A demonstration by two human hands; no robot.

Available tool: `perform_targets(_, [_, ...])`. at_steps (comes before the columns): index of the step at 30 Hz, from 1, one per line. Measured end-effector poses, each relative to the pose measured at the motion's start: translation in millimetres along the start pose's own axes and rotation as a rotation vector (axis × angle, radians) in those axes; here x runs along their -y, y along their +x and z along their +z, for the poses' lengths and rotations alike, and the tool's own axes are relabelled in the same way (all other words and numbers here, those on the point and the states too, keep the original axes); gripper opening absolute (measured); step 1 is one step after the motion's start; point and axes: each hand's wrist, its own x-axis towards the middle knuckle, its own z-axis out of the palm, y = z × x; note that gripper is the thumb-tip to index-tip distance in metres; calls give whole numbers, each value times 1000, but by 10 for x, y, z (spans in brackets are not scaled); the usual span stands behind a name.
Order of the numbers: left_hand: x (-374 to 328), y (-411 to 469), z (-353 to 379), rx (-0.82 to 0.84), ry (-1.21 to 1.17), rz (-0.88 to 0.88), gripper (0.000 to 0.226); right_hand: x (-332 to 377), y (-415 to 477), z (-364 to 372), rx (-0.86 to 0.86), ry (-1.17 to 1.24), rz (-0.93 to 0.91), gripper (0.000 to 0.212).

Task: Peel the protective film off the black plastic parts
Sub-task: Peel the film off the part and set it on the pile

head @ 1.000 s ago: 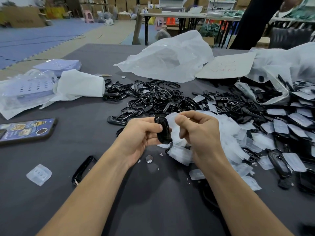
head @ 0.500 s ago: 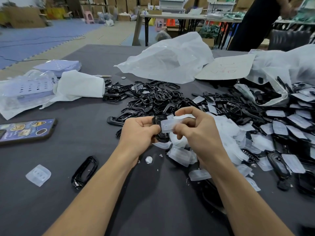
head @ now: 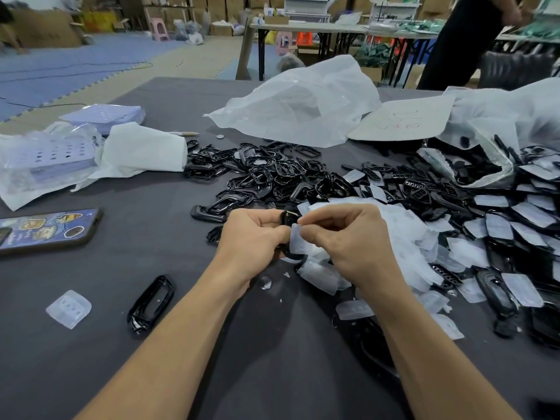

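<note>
Seen from the head, two bare forearms reach over a dark grey table (head: 272,374). The left hand (head: 257,234) curls its fingers round a small glossy black plastic part (head: 287,220), held just above the table at the middle of the view. The right hand (head: 348,237) touches it from the other side and pinches a strip of cloudy protective film (head: 296,242) between thumb and forefinger. The knuckles hide whether the film is fully off the part.

Right under and behind the right hand lies a pile of peeled films (head: 406,237). Beyond the hands is a heap of bare black frames (head: 272,174). To the right is a spread of black parts with film on them (head: 515,219), some spilling from a clear bag (head: 485,165). Near the left forearm lie a single black frame (head: 150,304), a small round disc (head: 265,282) and a loose clear piece (head: 69,309). A phone in a cartoon case (head: 48,230) rests at the left edge, with wrapped lilac perforated sheets (head: 45,159) and white paper (head: 142,153) behind it. A crumpled white plastic bag (head: 297,107) and a cardboard sheet (head: 403,121) sit at the far side, and a person in black (head: 460,47) stands beyond
</note>
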Motion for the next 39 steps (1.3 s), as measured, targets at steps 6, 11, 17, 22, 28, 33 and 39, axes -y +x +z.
perform_targets(6, [-2,-35,27,95,-80,-13,20,-31,-29,75,-141,-116,-30,16])
perform_targets(11, [-39,-66,-18,157,-135,-36,21,-24,-46,84,-165,-144,-58,16])
perform_targets(17, [-88,-76,-83,237,-158,-95,28,-39,-26,104,-227,-207,-88,24])
perform_targets(22, [-95,-93,-64,209,-205,-70,29,-58,-18,127,-197,-252,-88,25])
perform_targets(28, [-91,-78,21,83,-231,-64,35,-68,-13,80,-123,-171,-37,16])
perform_targets(33, [-115,-81,33,98,-292,-69,32,-77,-7,69,-110,-195,-37,17])
perform_targets(39, [-162,-107,49,50,-224,-55,26,-85,4,61,-107,-108,-13,15])
